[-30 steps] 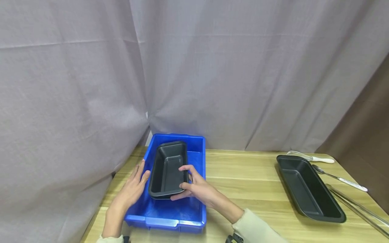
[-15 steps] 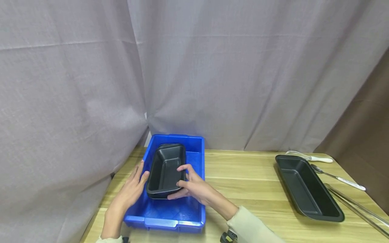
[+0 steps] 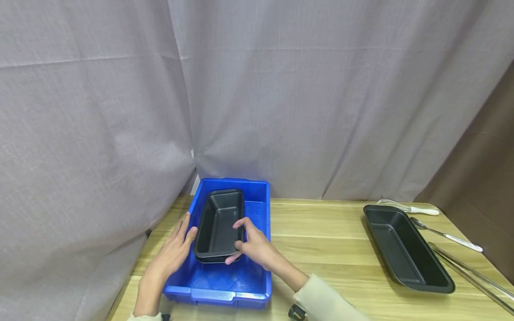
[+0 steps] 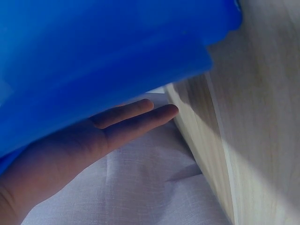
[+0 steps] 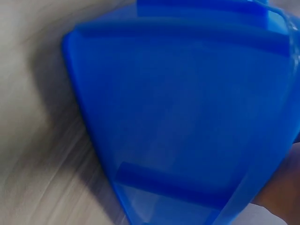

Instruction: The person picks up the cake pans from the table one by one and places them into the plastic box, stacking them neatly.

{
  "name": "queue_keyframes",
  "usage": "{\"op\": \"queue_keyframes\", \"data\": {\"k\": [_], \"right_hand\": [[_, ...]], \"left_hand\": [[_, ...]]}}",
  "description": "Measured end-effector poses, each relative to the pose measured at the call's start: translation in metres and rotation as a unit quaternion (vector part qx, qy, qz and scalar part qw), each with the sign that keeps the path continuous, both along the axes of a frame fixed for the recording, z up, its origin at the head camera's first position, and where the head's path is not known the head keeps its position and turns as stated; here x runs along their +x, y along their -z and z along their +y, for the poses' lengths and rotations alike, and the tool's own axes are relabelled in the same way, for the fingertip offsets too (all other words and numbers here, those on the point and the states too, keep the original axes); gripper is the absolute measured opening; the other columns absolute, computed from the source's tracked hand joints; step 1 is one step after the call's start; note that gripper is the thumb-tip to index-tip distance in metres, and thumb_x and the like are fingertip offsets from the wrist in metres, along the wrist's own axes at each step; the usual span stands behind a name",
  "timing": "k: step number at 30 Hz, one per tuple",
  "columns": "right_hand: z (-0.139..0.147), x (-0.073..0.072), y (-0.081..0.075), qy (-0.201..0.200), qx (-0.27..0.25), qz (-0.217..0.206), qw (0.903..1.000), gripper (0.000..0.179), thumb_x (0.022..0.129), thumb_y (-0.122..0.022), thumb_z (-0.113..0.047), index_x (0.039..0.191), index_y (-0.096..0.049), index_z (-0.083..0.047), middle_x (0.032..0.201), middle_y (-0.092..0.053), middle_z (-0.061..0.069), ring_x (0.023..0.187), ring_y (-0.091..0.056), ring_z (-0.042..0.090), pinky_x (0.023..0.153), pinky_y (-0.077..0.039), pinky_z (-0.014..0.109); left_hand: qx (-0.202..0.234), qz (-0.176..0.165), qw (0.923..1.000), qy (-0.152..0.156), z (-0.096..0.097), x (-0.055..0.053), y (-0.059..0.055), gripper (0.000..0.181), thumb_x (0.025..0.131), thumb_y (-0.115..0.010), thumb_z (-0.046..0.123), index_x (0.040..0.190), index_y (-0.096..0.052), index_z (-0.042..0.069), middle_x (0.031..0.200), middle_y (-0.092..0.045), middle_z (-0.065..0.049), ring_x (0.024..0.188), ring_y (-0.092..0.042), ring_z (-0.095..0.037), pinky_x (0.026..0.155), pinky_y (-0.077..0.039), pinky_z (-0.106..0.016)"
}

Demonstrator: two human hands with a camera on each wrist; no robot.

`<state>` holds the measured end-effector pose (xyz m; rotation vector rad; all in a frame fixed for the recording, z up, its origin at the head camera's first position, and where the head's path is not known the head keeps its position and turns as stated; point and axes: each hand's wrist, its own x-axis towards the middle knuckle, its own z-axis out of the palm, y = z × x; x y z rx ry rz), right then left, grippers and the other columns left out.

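Observation:
A black loaf pan [image 3: 218, 223] lies lengthwise inside a blue plastic bin [image 3: 225, 285] at the table's left end. It seems to rest on another dark pan, of which only an edge shows. My right hand [image 3: 241, 235] grips the pan's near right corner, thumb and fingers curled over the rim. My left hand [image 3: 185, 231] lies flat with straight fingers along the bin's left wall, thumb by the pan's rim. In the left wrist view, straight fingers [image 4: 133, 119] reach under the bin's blue wall [image 4: 93, 51]. The right wrist view is a blurred close-up of the bin [image 5: 187, 112].
A second black loaf pan [image 3: 406, 250] sits on the wooden table [image 3: 321, 240] at the right. Beside it lie a whisk [image 3: 407, 208], a spoon [image 3: 445, 235] and long metal tongs [image 3: 470, 273]. Grey curtains hang behind and to the left.
The loaf pan has sunk lower and shifted slightly toward the bin's far end, and my right hand moved left with it. The left hand has hardly moved.

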<state>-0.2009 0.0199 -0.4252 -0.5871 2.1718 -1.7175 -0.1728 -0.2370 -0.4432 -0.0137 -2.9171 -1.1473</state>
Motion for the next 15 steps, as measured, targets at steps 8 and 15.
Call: {"op": "queue_keyframes", "data": {"k": [8, 15], "right_hand": [[-0.0023, 0.0034, 0.0013, 0.021, 0.117, 0.086, 0.9892, 0.051, 0.099, -0.066, 0.01, 0.145, -0.05, -0.004, 0.068, -0.076, 0.013, 0.061, -0.081, 0.025, 0.118, -0.043, 0.058], [-0.0004, 0.0049, -0.0017, 0.01, 0.145, 0.119, 0.9821, 0.051, 0.093, -0.063, 0.018, 0.14, -0.052, 0.001, 0.116, -0.069, 0.036, 0.058, -0.079, 0.024, 0.114, -0.046, 0.057]], "left_hand": [[0.004, -0.005, 1.0, 0.004, 0.0002, 0.0007, -0.0004, 0.071, 0.121, -0.029, 0.048, 0.177, -0.009, 0.009, 0.178, -0.012, -0.036, 0.164, -0.016, -0.057, 0.132, -0.018, -0.072], [0.007, -0.009, 0.9999, 0.005, -0.0006, 0.0, -0.0007, 0.071, 0.121, -0.029, 0.047, 0.177, -0.008, 0.009, 0.179, -0.01, -0.035, 0.165, -0.014, -0.055, 0.133, -0.016, -0.071]]}}
